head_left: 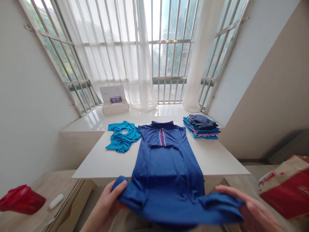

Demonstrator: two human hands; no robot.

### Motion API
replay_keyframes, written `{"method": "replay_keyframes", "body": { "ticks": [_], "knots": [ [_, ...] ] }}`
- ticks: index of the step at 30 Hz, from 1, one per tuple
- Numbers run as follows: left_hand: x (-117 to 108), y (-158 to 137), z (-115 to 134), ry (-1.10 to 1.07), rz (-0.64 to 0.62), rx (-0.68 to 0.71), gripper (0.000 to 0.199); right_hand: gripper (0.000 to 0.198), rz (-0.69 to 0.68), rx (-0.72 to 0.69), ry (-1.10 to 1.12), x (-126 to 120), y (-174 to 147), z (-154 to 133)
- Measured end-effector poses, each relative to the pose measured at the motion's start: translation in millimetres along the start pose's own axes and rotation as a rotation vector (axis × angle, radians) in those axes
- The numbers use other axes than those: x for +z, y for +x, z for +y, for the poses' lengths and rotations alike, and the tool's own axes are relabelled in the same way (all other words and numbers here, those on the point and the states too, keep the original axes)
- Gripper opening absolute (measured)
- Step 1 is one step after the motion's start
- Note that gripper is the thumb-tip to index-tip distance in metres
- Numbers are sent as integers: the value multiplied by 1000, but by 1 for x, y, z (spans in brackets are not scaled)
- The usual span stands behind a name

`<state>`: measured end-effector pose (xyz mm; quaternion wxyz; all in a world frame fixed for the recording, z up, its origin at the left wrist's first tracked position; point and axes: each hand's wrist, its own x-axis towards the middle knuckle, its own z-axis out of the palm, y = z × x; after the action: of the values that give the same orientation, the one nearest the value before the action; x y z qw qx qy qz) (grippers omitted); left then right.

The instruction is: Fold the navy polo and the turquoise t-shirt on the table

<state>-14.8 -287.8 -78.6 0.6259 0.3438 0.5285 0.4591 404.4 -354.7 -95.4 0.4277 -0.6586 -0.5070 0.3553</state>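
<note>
The left hand (109, 197), at eight o'clock from the shirt's middle, pinches a bunched bit of hem with the thumb on top. The right hand (249, 207), at four o'clock, holds the other end of the hem, its upper edge stretched along the cloth; it is blurred, so how firm that hold is I cannot tell. Between them the dark blue shirt (166, 164) lies on the white table (106, 169), collar at twelve o'clock, its lower part lifted past the near edge. The likeliest trouble, I judge, is here: the hem is gathered at both ends, so an uneven pull could skew the body and press in creases — and a loose right hold could let that corner drop below the edge. At ten o'clock a crumpled teal shirt (124, 137) lies against or just beside the blue shoulder, so a sideways tug might drag it along. At two o'clock stands a stack of folded clothes (202, 127), its layers a little uneven; a wide swing of cloth could topple it. Farther out, between ten and eleven, a white box (116, 109) sits on the sill.
</note>
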Motion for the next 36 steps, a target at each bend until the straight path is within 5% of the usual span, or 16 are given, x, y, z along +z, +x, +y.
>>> {"method": "replay_keyframes", "body": {
  "ticks": [4,7,10,12,15,19,25,31,36],
  "knots": [
    [44,96,34,-180,-58,-58,25,65,-236,163,420,12,111,-22],
    [55,153,35,-131,-93,-118,29,76,-112,256,437,30,166,-21],
    [51,182,22,75,-87,86,40,84,115,94,95,50,186,1],
    [48,190,12,356,-88,328,43,70,188,-178,-202,61,189,16],
    [47,196,-1,871,-136,667,44,52,58,-495,-540,73,190,33],
    [47,205,-20,1327,-200,760,56,63,-119,-446,-767,79,199,44],
    [35,215,-18,1358,-134,826,45,52,-49,-471,-680,58,214,42],
    [25,222,20,1340,-255,829,16,29,-267,-369,-572,33,224,26],
    [25,233,29,1366,-313,766,18,33,-315,-336,-533,28,231,12]
  ]
}}
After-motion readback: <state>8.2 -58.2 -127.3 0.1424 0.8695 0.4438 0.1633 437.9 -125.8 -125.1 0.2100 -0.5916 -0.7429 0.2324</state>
